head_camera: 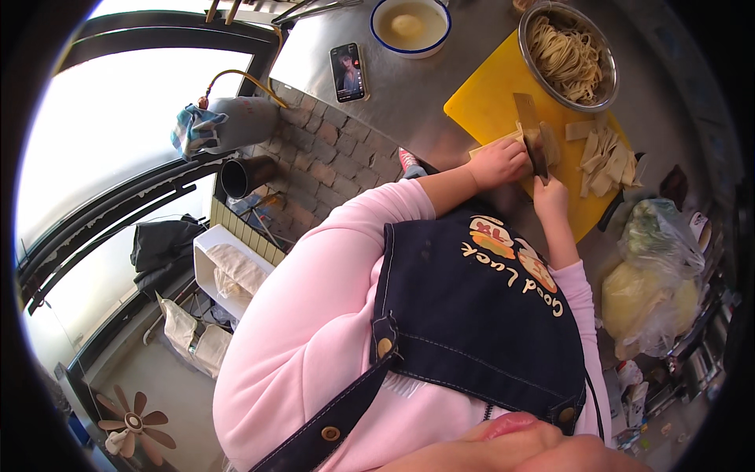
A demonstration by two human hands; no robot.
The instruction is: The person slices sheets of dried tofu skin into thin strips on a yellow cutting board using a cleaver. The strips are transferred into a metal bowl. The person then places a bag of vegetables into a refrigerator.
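My right hand [551, 197] grips the handle of a cleaver [532, 137], its blade standing on a yellow cutting board [489, 88]. Against the blade's left side, my left hand [500, 161] presses down on a stack of pale, flat sheets [498, 145], perhaps dough or tofu skin, its fingers bent. Just right of the blade lies a cut piece [550, 143]. Farther right on the board is a loose pile of cut pale strips [607, 162]. A steel bowl [613, 88] full of thin pale strips overlaps the board's far edge.
On the steel table [401, 112] are a phone [348, 72] with a lit screen and a blue-rimmed enamel bowl [411, 54] holding liquid and a round pale lump. Filled plastic bags [652, 283] sit at the right. A gas cylinder [248, 124] stands on the brick floor beyond the table's left edge.
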